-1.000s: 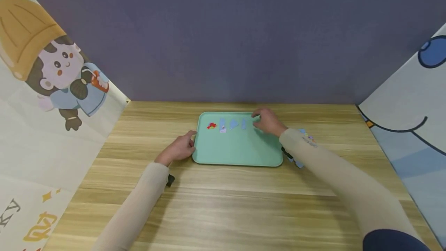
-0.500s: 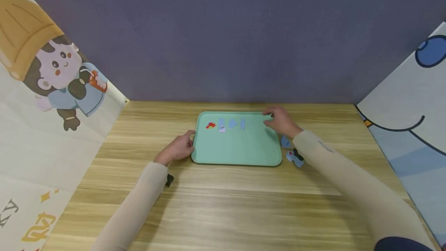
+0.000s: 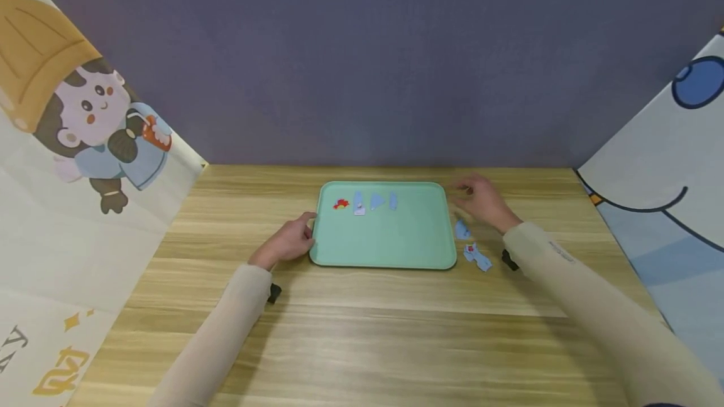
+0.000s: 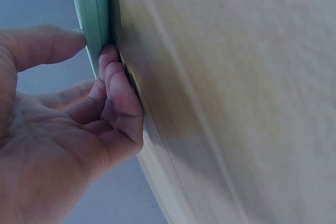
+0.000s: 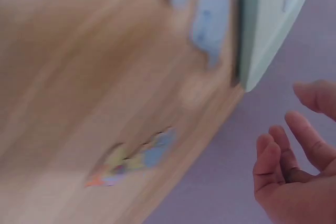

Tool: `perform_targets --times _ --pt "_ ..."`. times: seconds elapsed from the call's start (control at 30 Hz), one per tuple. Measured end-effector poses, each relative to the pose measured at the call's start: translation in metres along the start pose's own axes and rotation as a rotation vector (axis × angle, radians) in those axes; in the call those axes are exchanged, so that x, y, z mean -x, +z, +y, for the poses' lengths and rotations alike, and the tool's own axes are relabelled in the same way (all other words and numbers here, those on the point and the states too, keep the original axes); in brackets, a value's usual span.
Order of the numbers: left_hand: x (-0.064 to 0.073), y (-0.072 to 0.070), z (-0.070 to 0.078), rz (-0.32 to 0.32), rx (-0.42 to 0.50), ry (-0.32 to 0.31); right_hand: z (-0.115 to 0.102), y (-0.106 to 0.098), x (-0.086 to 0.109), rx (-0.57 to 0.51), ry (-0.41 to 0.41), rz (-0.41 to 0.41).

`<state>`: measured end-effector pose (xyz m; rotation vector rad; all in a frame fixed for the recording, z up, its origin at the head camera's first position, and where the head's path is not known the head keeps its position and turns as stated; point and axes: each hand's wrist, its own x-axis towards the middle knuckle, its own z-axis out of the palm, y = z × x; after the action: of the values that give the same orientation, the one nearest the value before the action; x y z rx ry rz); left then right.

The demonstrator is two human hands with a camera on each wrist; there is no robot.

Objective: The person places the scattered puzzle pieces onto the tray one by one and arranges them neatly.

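Note:
A mint-green tray (image 3: 384, 240) lies on the wooden table. My left hand (image 3: 288, 240) holds its left edge; the left wrist view shows the thumb (image 4: 58, 45) against the rim and the other fingers curled beside it. A red-and-yellow piece (image 3: 341, 204) and three flat light-blue pieces, such as the middle one (image 3: 376, 201), form a row along the tray's far side. Just past the tray's right edge hovers my right hand (image 3: 486, 203), fingers loosely bent around nothing. Below it on the table are a blue piece (image 3: 462, 229) and a blue-and-red cluster (image 3: 477, 257).
In the right wrist view, a multicoloured piece (image 5: 142, 156) lies on the table near its edge, apart from the blue piece beside the tray. Dark wrist devices (image 3: 274, 293) show at both sleeves. A dark blue panel (image 3: 390, 68) stands behind the table, with printed cartoon walls at both sides.
My right hand has moved rightward from above the tray's far right corner to beyond its edge. The pieces right of the tray have come into view. The left hand stays at the rim.

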<state>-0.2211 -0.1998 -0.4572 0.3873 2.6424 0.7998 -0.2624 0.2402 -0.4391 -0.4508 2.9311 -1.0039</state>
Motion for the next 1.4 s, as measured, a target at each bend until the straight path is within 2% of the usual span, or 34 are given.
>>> perform_targets --times 0.2,0.3,0.57,0.73,0.9,1.4 --pt "0.001 0.000 0.001 0.001 0.001 0.002 0.013 -0.003 0.019 -0.006 0.010 0.051" --pt "0.002 0.000 0.001 0.000 0.001 0.000 0.021 -0.004 0.025 0.025 0.024 0.062" --pt "0.002 0.000 0.001 -0.004 0.001 -0.001 0.037 -0.006 0.034 0.121 0.047 0.050" --pt "0.003 -0.001 0.003 -0.008 0.005 -0.003 0.043 -0.008 0.038 0.161 0.123 0.011" --pt "0.003 -0.001 0.003 -0.007 0.003 -0.006 0.048 -0.006 0.039 0.156 0.183 -0.039" --pt "0.004 -0.001 0.004 -0.005 0.000 -0.007 0.044 -0.003 0.039 0.099 0.224 0.035"
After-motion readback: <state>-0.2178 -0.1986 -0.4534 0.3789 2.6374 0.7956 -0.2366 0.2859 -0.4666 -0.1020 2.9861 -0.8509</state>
